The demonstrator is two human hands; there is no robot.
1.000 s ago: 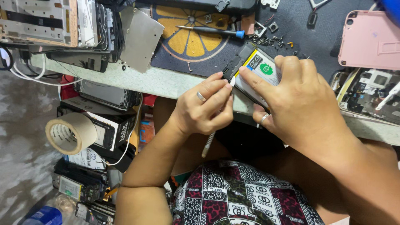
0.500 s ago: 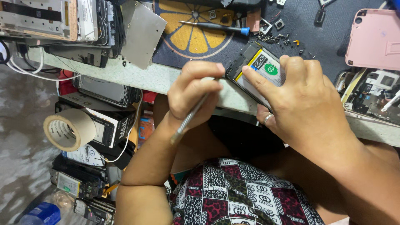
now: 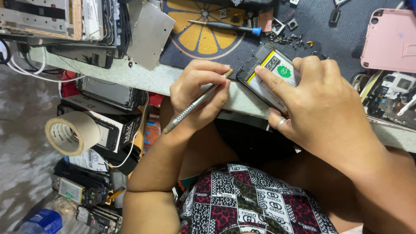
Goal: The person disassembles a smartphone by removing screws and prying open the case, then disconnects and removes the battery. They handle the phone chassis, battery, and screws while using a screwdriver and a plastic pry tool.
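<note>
My left hand grips a thin metal rod tool. The tool lies slantwise across the palm, and its upper end points at the corner of an opened phone. The phone lies face down on the table's front edge, showing a battery with a yellow stripe and a green sticker. My right hand, a ring on one finger, holds the phone from the right with the forefinger pressed on the battery. The phone's lower right part is hidden under this hand.
A blue-tipped screwdriver lies on a dark mat with an orange-slice print, loose screws beside it. A pink back cover is at far right, a metal plate at left. A tape roll and stacked phone parts sit below the table.
My left hand has risen and turned. The tool, which hung down below the table edge, now angles up with its end at the phone's corner. My right hand stays on the phone.
</note>
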